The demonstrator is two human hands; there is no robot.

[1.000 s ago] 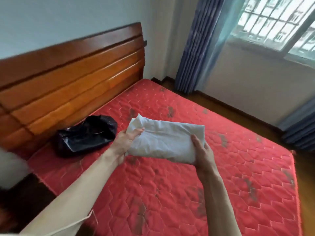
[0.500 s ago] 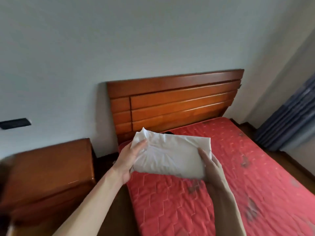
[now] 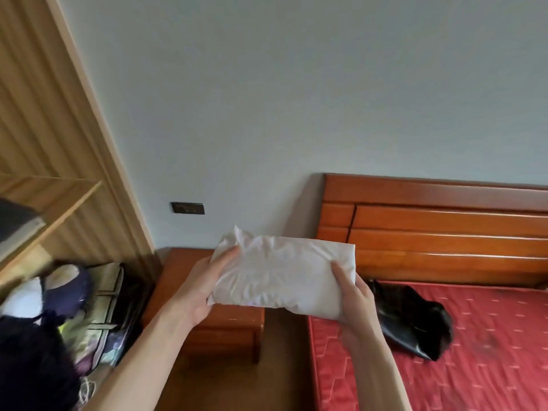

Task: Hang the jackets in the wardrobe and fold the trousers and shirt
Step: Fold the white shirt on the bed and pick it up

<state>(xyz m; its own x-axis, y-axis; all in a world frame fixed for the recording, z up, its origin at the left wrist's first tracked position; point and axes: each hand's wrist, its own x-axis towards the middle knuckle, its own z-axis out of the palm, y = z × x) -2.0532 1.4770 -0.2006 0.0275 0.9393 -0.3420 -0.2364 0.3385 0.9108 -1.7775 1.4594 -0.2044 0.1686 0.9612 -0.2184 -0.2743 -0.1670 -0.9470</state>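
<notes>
A white folded garment (image 3: 281,277) is held in the air in front of me, above the gap between the bedside cabinet and the bed. My left hand (image 3: 201,286) grips its left end with the thumb on top. My right hand (image 3: 354,301) grips its right end from below. An open wooden wardrobe (image 3: 53,161) stands at the left, with a shelf (image 3: 56,200) and clothes piled inside.
A wooden bedside cabinet (image 3: 219,324) stands under the garment. The bed with a red mattress (image 3: 474,366) and wooden headboard (image 3: 444,232) is at the right. A black bag (image 3: 415,321) lies on the mattress. Dark clothes and a storage bag (image 3: 98,315) fill the wardrobe's lower part.
The view has swung left from the bed to the wardrobe. Both hands keep hold of the folded white garment and have carried it off the mattress toward the cabinet.
</notes>
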